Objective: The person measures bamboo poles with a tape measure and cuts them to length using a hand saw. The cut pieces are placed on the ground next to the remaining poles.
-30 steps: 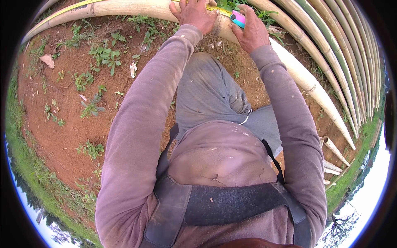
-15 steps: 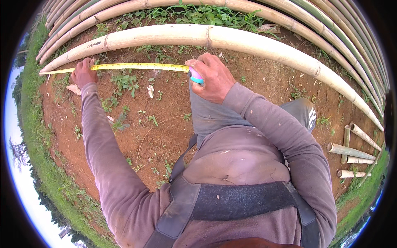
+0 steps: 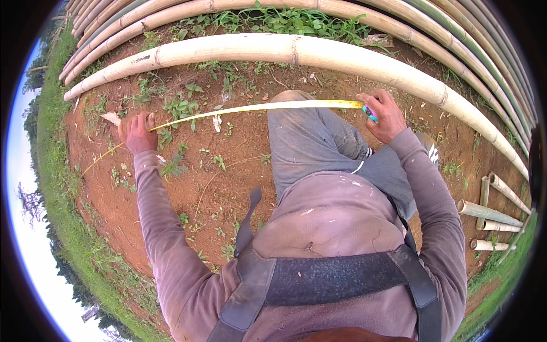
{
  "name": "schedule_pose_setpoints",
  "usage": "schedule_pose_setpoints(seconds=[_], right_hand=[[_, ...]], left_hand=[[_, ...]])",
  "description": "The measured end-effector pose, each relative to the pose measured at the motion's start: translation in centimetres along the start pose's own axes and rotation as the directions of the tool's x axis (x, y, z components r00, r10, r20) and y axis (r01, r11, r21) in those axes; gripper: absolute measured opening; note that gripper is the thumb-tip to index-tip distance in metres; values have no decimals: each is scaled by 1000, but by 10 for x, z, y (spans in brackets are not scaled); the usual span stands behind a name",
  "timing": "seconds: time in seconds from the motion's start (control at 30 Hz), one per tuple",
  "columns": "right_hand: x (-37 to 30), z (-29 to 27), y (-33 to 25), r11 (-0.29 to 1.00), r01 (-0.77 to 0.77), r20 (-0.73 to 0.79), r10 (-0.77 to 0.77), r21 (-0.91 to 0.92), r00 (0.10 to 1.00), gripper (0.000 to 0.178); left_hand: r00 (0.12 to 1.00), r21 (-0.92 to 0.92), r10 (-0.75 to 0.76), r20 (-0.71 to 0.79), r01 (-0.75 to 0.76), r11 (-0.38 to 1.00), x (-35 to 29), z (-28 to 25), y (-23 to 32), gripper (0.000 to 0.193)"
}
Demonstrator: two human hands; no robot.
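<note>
A yellow tape measure blade [image 3: 250,108] stretches between my two hands, bowing slightly upward over the soil and my knee. My left hand [image 3: 138,133] closes on the blade, and its thin free end runs on past the fingers down to the left. In my right hand [image 3: 384,115] is the tape measure case [image 3: 370,113], pink and teal, mostly covered by the fingers. Beyond both hands lies a long pale bamboo pole [image 3: 239,48], apart from the tape and touched by neither hand.
More bamboo poles [image 3: 188,10] lie side by side along the far edge and right side. Short cut bamboo pieces [image 3: 490,212] rest on the ground at the right. Small weeds [image 3: 182,107] grow from the reddish soil, and my bent leg [image 3: 307,137] is under the tape.
My right hand has moved right with the case, drawing out more blade. My left hand has come nearer, and the tape has left its place along the pole, its end now lower left.
</note>
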State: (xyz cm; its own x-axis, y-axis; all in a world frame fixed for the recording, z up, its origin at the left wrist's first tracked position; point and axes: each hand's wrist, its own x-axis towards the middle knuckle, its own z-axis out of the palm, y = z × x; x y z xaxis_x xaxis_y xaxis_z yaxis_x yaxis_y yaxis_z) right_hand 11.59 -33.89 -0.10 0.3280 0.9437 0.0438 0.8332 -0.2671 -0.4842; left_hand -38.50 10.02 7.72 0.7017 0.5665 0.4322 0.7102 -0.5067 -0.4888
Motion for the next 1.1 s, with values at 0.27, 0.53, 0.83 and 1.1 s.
schedule_pose_setpoints(seconds=[0.27, 0.53, 0.83, 1.1], right_hand=[[-18, -5, 6, 1000, 20, 186, -22, 8, 982, 59], [-51, -25, 59, 997, -57, 183, 64, -44, 981, 60], [-54, -6, 52, 994, -73, 195, 55, 86, 979, 53], [-46, -14, 77, 961, -243, -136, 260, 132, 956, 26]], left_hand=[[911, -571, 399, 100, -276, 773, -7, -80, 199, 20], [901, -529, 407, 149, -275, 803, 5, -77, 227, 19], [799, -693, 592, -106, -487, 533, 48, -107, 353, 22], [820, -806, 303, -486, -554, 207, 67, -181, 445, 26]])
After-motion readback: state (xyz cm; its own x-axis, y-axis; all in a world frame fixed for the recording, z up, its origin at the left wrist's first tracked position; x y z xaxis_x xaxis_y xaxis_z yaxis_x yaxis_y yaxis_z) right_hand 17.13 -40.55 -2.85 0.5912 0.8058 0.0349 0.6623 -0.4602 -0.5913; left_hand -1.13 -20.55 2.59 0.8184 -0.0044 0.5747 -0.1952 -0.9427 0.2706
